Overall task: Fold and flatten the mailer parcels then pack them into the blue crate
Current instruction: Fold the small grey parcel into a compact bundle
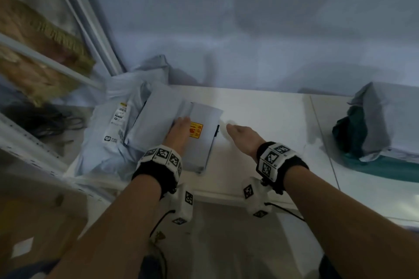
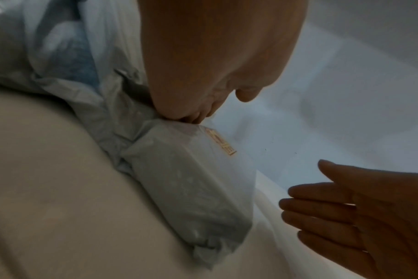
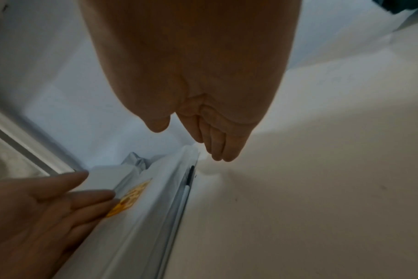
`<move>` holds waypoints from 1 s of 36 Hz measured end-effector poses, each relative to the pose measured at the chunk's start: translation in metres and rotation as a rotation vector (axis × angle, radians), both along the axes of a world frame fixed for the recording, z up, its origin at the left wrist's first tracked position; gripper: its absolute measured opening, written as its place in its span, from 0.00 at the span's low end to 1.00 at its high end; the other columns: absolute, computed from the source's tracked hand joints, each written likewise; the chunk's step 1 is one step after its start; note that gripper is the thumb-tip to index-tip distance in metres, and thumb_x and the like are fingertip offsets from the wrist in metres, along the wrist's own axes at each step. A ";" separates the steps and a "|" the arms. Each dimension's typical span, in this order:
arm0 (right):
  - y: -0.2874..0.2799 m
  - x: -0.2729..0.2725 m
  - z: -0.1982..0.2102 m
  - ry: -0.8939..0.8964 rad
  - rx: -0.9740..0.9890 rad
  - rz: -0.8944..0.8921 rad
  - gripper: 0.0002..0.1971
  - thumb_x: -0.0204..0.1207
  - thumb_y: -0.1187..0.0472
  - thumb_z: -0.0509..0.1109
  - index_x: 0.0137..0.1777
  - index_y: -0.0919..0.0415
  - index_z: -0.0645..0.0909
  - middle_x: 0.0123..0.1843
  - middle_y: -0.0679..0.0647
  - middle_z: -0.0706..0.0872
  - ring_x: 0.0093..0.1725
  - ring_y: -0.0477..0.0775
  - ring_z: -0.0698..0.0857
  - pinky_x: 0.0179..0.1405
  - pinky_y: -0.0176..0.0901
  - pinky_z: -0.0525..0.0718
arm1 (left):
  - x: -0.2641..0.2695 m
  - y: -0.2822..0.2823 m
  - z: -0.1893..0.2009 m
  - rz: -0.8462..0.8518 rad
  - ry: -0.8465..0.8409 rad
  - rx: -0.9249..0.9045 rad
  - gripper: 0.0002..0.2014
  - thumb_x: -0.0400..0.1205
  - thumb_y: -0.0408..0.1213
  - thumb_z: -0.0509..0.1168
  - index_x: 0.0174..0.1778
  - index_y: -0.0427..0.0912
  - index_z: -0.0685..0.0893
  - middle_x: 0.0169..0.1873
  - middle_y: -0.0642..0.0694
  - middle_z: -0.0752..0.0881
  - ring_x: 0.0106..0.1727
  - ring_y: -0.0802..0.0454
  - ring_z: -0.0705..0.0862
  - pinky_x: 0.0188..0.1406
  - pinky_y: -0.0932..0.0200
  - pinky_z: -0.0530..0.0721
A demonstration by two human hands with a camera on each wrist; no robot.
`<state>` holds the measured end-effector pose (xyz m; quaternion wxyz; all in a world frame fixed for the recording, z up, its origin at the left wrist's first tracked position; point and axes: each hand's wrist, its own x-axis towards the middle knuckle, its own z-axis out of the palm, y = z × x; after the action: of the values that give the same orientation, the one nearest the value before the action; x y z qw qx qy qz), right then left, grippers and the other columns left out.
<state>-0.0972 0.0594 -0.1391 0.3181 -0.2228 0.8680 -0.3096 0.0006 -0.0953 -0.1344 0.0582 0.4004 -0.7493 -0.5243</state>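
Fingers of the left hand (image 1: 179,130) lie straight and together, pressing the grey parcel (image 1: 201,140); at its three o'clock, the right hand (image 1: 243,137) hovers, fingers straight, together.

The flat parcel (image 1: 199,138) lies on the table (image 1: 260,120), with a pile of bags (image 1: 108,120) on its left and a wrapped bundle (image 1: 371,120) far right

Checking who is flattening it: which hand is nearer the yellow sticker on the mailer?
Left. The left hand rests on the mailer against the yellow sticker; the right hand hovers open beyond the mailer's right edge.
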 end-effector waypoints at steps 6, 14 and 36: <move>-0.018 -0.001 -0.013 -0.046 -0.037 0.049 0.29 0.87 0.42 0.47 0.71 0.63 0.75 0.71 0.59 0.77 0.70 0.59 0.75 0.70 0.47 0.70 | -0.012 0.000 -0.004 -0.067 -0.088 -0.033 0.12 0.89 0.41 0.46 0.48 0.41 0.72 0.50 0.40 0.76 0.61 0.44 0.77 0.61 0.52 0.70; -0.013 -0.007 -0.018 -0.025 -0.097 -0.048 0.29 0.84 0.40 0.55 0.70 0.64 0.76 0.68 0.61 0.81 0.66 0.63 0.80 0.70 0.56 0.75 | -0.023 0.021 -0.053 -0.139 -0.012 0.108 0.35 0.76 0.58 0.57 0.80 0.49 0.66 0.74 0.42 0.74 0.73 0.43 0.73 0.77 0.42 0.68; 0.100 -0.045 -0.010 0.031 0.068 -0.280 0.35 0.81 0.44 0.62 0.81 0.67 0.62 0.78 0.63 0.71 0.72 0.64 0.75 0.71 0.57 0.76 | -0.051 0.125 -0.003 -0.193 0.078 0.262 0.29 0.83 0.58 0.55 0.58 0.33 0.83 0.50 0.28 0.85 0.57 0.34 0.83 0.73 0.37 0.72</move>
<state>-0.1418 0.1594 -0.1490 0.2658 -0.0934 0.9053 -0.3178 -0.0503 0.0297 -0.1376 -0.0159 0.3101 -0.7067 -0.6357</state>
